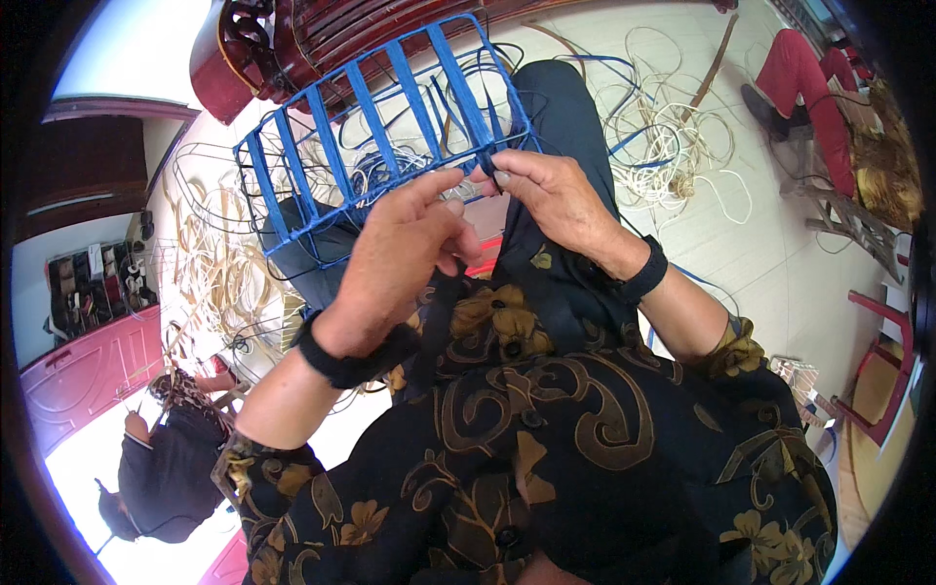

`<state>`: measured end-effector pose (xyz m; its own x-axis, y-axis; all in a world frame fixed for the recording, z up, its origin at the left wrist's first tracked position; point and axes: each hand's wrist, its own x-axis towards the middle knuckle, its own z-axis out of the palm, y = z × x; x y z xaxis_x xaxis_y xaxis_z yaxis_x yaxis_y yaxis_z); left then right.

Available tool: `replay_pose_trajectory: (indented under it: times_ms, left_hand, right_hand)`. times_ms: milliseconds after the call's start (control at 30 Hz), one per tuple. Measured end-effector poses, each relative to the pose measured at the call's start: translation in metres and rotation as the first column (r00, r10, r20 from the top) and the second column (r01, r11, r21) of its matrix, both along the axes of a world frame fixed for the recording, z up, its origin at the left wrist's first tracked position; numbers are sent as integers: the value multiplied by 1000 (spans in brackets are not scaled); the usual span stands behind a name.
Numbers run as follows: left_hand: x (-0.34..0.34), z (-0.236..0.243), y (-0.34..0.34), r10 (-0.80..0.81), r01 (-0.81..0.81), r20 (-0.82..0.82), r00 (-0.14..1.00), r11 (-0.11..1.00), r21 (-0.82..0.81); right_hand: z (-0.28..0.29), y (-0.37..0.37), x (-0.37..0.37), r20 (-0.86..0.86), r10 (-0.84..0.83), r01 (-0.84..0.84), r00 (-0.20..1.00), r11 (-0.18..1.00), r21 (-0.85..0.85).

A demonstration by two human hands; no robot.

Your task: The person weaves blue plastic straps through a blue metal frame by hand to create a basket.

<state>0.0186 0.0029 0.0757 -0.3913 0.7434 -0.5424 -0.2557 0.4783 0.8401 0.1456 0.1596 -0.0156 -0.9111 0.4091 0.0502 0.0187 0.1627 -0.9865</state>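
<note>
A wire frame [322, 136] wrapped in blue strip, with several broad blue crossbars, lies tilted across my lap and thighs. At its near right corner my right hand [561, 200] pinches a dark blue strip [489, 161] between thumb and forefinger. Close by on the left, my left hand [409, 229] has its fingers loosely bent and apart, with the forefinger pointing toward that corner. Nothing shows between its finger and thumb. Part of the strip is covered by the right fingertips.
Loose coils of white cord [673, 161] lie on the floor at right, pale strips [219, 263] at left. A dark red wooden bench [322, 34] stands beyond the frame. One person [175, 468] sits at lower left; another person's red-trousered leg [809, 97] is at upper right.
</note>
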Motion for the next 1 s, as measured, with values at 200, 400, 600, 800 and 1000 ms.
replay_pose_trajectory:
  times_ms: [200, 400, 600, 800, 1000]
  left_hand:
    - [7, -29, 22, 22, -51, 270, 963, 994, 98]
    - [19, -34, 21, 146, -220, 412, 899, 965, 140]
    - [17, -39, 21, 138, -269, 505, 852, 943, 196]
    - [16, -37, 20, 103, -250, 518, 849, 942, 222]
    - [19, -41, 18, 78, -259, 534, 842, 926, 274]
  right_hand:
    - [3, -2, 6, 0, -50, 50, 999, 999, -13]
    - [13, -7, 9, -140, -129, 163, 982, 947, 275]
    - [28, -16, 18, -145, -210, 254, 967, 749, 611]
    - [37, -20, 19, -114, -194, 221, 974, 732, 645]
    - [31, -20, 24, -79, -176, 190, 981, 803, 566]
